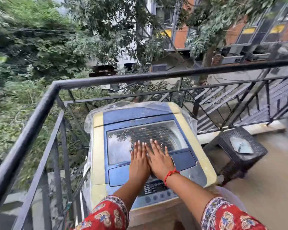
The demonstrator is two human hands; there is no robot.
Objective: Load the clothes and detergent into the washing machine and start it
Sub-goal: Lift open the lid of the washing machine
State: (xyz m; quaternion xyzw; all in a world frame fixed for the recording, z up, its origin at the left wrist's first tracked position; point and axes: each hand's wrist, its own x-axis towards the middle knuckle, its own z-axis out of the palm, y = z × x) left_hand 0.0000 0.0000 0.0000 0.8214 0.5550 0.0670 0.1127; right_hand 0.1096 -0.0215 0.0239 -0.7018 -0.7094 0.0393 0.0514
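Note:
A top-loading washing machine (98, 146) with a yellowed body and a blue lid stands in the balcony corner, partly wrapped in clear plastic. Its lid (121, 148) with a glass window is closed. My left hand (139, 159) and my right hand (159, 159) lie flat side by side on the lid, fingers straight, holding nothing. A red thread is tied round my right wrist. The control panel (156, 190) with buttons sits near me, partly hidden under my forearms. No clothes or detergent are in view.
A black metal railing (45, 103) runs close along the left and behind the machine. To the right a dark wicker stool (249, 135) carries a small square glass dish (241, 145). A tan balcony floor (264, 180) stretches right. Trees and buildings lie beyond.

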